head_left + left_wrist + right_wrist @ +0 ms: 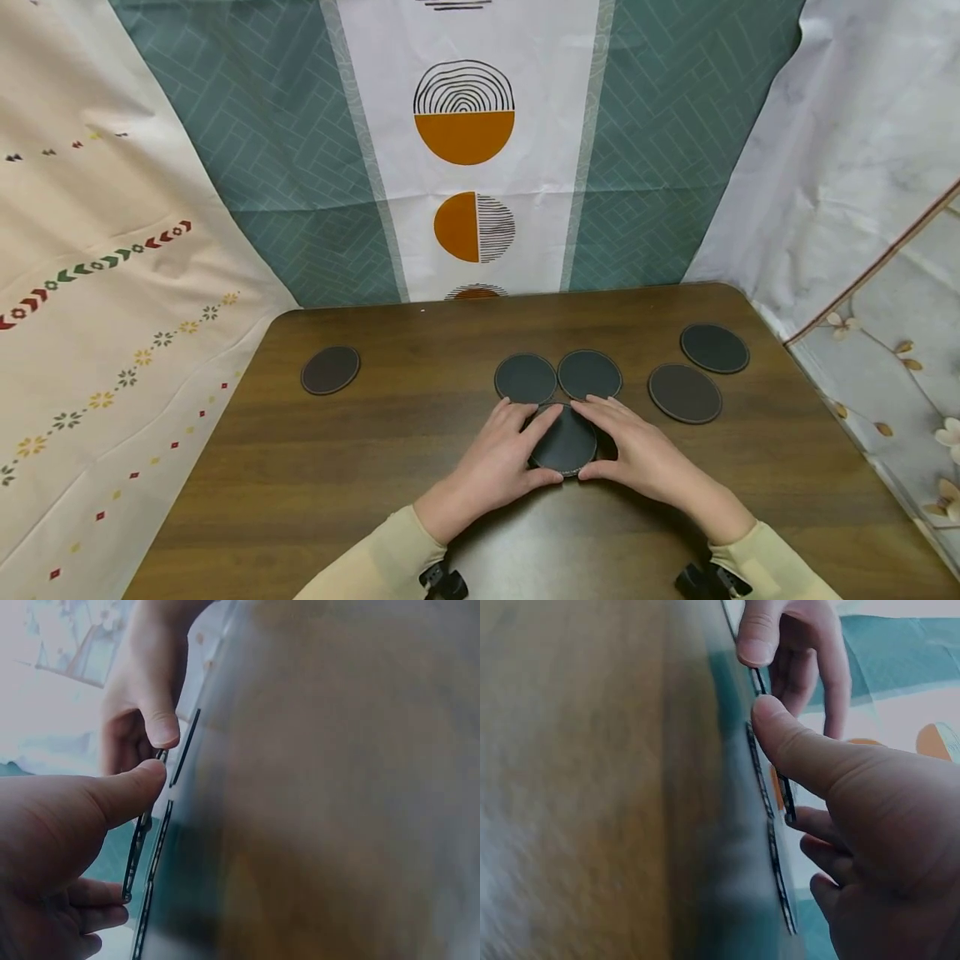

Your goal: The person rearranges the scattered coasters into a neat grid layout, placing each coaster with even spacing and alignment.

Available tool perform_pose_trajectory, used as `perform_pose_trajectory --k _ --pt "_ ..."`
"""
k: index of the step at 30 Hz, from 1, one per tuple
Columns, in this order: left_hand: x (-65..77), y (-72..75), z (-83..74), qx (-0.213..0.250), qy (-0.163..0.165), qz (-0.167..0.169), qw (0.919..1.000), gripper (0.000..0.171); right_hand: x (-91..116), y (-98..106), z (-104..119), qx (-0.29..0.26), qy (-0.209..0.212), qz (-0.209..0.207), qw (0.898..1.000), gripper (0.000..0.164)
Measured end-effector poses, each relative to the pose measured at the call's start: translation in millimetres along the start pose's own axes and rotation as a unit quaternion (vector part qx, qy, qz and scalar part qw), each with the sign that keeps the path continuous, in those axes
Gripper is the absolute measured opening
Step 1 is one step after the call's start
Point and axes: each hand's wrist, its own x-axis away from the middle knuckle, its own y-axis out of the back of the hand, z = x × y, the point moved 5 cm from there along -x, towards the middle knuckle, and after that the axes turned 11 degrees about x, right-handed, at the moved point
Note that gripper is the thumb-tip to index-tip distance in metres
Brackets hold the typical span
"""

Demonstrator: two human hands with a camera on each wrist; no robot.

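Observation:
Both hands hold one round dark coaster (565, 442) near the middle of the table. My left hand (504, 454) grips its left side, thumb at the near edge and fingers at the far edge. On the right side my right hand (647, 450) grips it the same way. Seen edge-on in the left wrist view, the held coaster (137, 855) is raised off the tabletop and tilted slightly. Just beyond the fingertips, two more dark coasters lie side by side, a left one (526, 378) and a right one (590, 374).
At the right of the brown wooden table (390, 467) lie a brownish coaster (685, 393) and, behind it, a darker coaster (715, 347). Another brownish coaster (330, 370) lies at the far left. Patterned cloth (285, 150) hangs behind the table.

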Motion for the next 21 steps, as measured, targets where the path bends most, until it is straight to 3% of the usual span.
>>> perform_pose_trajectory --k 9,21 --pt "-9.7 -6.0 -12.9 -0.014 -0.012 -0.015 0.9997 0.097 7.7 13.6 -10.6 0.002 -0.002 -0.005 1.000 0.093" --pt "-23.6 -18.2 -29.2 -0.014 -0.018 -0.003 0.9997 0.096 22.0 22.5 -25.6 0.002 -0.009 -0.004 1.000 0.090"
